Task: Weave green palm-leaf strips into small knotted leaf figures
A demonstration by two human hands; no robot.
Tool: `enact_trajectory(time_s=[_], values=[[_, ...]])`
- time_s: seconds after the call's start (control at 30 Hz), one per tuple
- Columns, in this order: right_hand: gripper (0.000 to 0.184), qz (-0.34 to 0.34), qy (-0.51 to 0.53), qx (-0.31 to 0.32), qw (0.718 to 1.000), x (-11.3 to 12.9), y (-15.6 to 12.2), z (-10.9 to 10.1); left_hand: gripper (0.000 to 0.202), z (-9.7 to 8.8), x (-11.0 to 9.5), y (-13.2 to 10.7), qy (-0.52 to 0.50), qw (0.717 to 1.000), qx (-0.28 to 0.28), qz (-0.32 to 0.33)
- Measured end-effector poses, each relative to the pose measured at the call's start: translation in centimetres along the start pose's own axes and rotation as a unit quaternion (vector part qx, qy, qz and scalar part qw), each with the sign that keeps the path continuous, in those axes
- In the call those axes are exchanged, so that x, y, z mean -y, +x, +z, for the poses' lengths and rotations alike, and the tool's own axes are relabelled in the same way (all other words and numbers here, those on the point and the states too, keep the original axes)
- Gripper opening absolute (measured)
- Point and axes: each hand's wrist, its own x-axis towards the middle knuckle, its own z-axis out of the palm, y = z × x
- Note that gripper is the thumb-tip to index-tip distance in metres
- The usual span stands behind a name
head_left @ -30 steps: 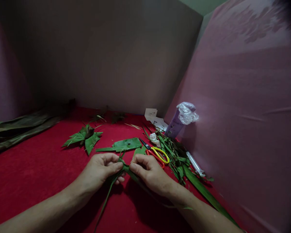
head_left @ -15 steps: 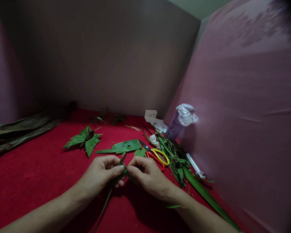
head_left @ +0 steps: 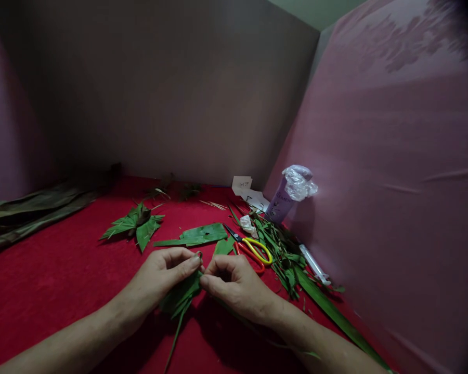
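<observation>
My left hand point(head_left: 171, 271) pinches a bundle of folded green leaves point(head_left: 182, 297) between thumb and fingers; a small loop pokes out above the thumb. From the bundle a thin green strip point(head_left: 174, 337) hangs down toward me. Close beside it, my right hand point(head_left: 234, 283) is closed in a pinch at the bundle's right edge, on a narrow leaf strip point(head_left: 312, 355) that trails under my right wrist. The fingers hide much of where the strip meets the bundle.
Scissors point(head_left: 253, 249) with red and yellow handles lie beyond my right hand, by cut leaf pieces point(head_left: 206, 235). Leaf scraps point(head_left: 275, 249), a syringe-like plastic tube point(head_left: 315, 265) and a purple box point(head_left: 280, 201) stand along the right wall. A leaf figure point(head_left: 138, 223) lies left; dried leaves point(head_left: 39, 208) farther left.
My left hand has turned the bundle, so its leafy side now shows below the thumb and less of the loop stands up. The strip under my right wrist has shifted.
</observation>
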Motion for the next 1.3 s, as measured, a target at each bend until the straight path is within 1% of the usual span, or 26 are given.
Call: enact_trajectory(time_s=[0.13, 0.3, 0.5, 0.67, 0.8, 0.93, 1.03, 1.3], values=[[0.015, -0.019, -0.016, 0.026, 0.999, 0.01, -0.16, -0.22, 0.027, 0.19, -0.04, -0.28, 0.004, 1.0, -0.007, -0.011], [0.013, -0.031, -0.022, 0.05, 0.998, 0.27, -0.2, -0.56, 0.028, 0.42, 0.0, -0.37, -0.008, 1.0, -0.01, -0.007], [0.015, -0.031, -0.025, 0.044, 0.998, 0.31, -0.19, -0.53, 0.028, 0.24, -0.01, -0.14, -0.023, 1.0, 0.001, -0.016], [0.016, -0.025, -0.025, 0.036, 0.999, 0.38, -0.08, -0.55, 0.028, 0.1, 0.12, -0.17, -0.051, 0.998, 0.026, -0.018], [0.016, -0.026, -0.017, 0.041, 0.999, 0.42, -0.11, -0.59, 0.026, 0.1, 0.15, -0.13, -0.056, 0.998, 0.015, -0.029], [0.016, -0.033, -0.025, 0.049, 0.998, 0.39, -0.13, -0.67, 0.026, 0.08, 0.23, -0.15, -0.044, 0.999, 0.014, -0.019], [0.015, -0.032, -0.033, 0.057, 0.997, 0.4, -0.13, -0.75, 0.026, 0.12, 0.2, -0.25, -0.03, 0.999, 0.006, -0.023], [0.018, -0.032, -0.037, 0.058, 0.997, 0.37, -0.17, -0.78, 0.026, 0.38, -0.14, -0.1, 0.007, 1.0, -0.016, -0.01]])
